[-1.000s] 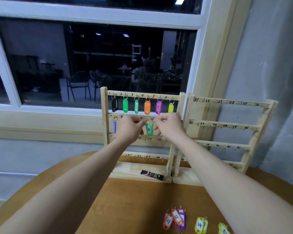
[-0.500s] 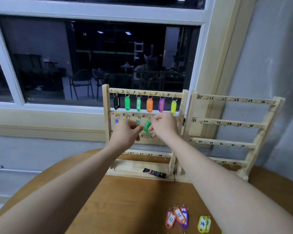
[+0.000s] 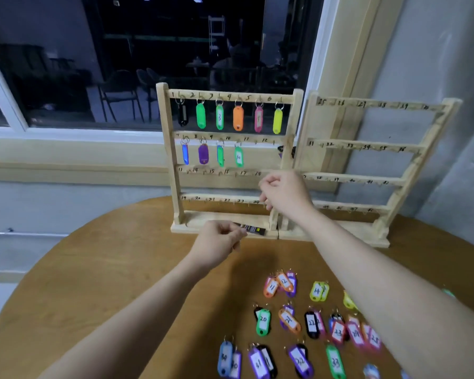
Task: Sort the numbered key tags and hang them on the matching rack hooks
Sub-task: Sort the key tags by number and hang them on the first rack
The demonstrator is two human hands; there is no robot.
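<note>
Both my hands are loosely curled and, as far as the blur lets me judge, hold nothing. My right hand [image 3: 283, 194] hangs by the left rack [image 3: 296, 127]; my left hand [image 3: 219, 242] sits lower, near its base. The orange tag marked 11 [image 3: 271, 288] lies on the table [image 3: 93, 269] below and nearer me, long axis pointing roughly toward the rack. My left hand looks nearer it.
</note>
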